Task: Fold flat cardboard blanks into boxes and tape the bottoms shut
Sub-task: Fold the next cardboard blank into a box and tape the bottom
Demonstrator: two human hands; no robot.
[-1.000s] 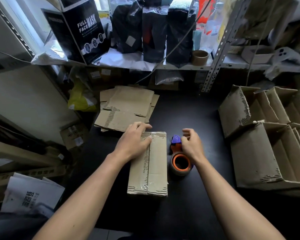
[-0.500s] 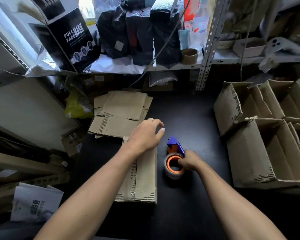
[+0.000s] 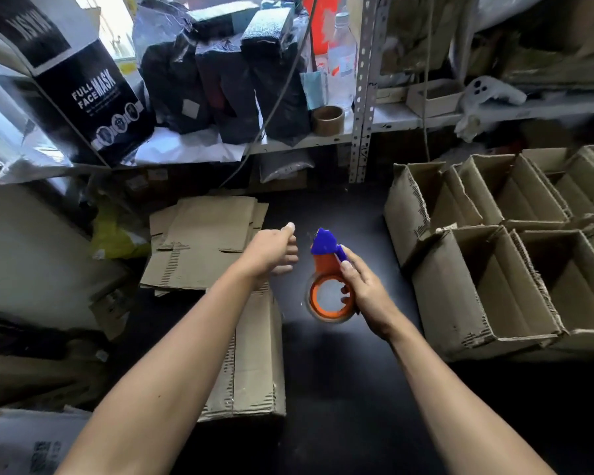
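Fingers of the right hand (image 3: 364, 296) clasp the orange-and-blue plastic tape dispenser (image 3: 326, 279); left hand (image 3: 271, 252) hovers empty, fingers loose. Left of the grip lies the light, stiff brown cardboard box (image 3: 251, 354), best held by its edges.

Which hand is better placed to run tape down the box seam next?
Right. The right hand already grips the tape dispenser, lifted beside the box. The left hand is empty, hovering over the box's far end.

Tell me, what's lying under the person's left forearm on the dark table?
A folded cardboard box lies flat under the left forearm, with clear tape along its centre seam. The arm covers the box's left part, so that side cannot be seen. The left hand hovers beyond its far end.
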